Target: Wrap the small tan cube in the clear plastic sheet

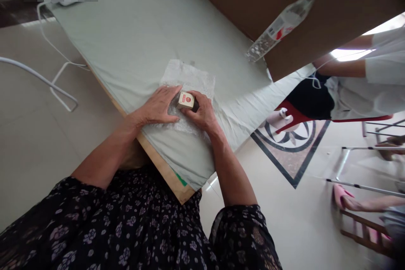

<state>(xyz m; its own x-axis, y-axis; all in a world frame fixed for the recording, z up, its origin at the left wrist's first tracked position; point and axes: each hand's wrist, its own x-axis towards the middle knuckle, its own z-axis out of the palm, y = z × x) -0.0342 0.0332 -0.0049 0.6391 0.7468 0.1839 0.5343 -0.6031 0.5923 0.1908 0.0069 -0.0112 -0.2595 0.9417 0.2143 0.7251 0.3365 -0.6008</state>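
A small box [185, 100] with a cream top and a red mark sits on a sheet of bubble wrap [190, 76] spread on the table. My right hand [202, 114] curls round the box from the near right side, fingers closed on it. My left hand [158, 104] lies flat on the bubble wrap just left of the box, fingers stretched out and touching the box's edge.
The table [133, 29] is covered with a pale green cloth. A clear plastic bottle [284, 21] rests against a large cardboard box [284, 0] at the far right. Another person [348, 84] sits at the right. White cable [53, 46] hangs off the far left edge.
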